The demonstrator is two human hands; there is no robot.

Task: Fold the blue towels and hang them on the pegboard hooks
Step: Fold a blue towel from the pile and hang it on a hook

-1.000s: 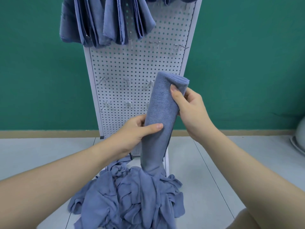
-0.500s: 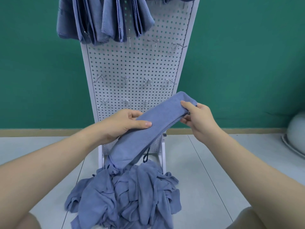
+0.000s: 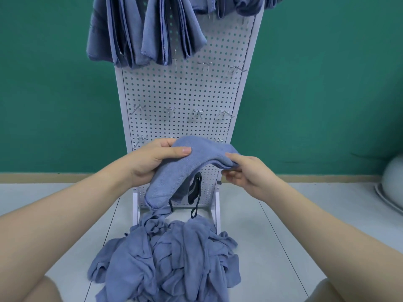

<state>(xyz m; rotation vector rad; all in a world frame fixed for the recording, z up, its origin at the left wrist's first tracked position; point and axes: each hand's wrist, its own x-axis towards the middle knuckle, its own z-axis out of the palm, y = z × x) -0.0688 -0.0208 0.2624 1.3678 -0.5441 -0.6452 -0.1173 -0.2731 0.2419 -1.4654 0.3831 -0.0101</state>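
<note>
Green wall [image 3: 65, 94] and pale grey floor [image 3: 283, 236] frame the scene. Fingers of the left hand [image 3: 150, 164] curl round a folded blue terry towel [image 3: 185, 164], thumb pressed flat on top; at three o'clock from it, the right hand [image 3: 246, 173] pinches the towel's other end between thumb and curled fingers. The towel arches between both hands and droops towards six o'clock, its lower edge touching a crumpled heap of blue towels [image 3: 170, 258] on the floor. A black hanging loop [image 3: 194, 205] dangles beneath the held towel. Behind, at twelve o'clock, stands a white perforated metal pegboard [image 3: 181, 90] with small wire hooks [image 3: 198, 113] in rows. Several folded blue towels [image 3: 148, 29] hang across its top. A pale rounded object [image 3: 392, 179] sits at three o'clock by the wall.
</note>
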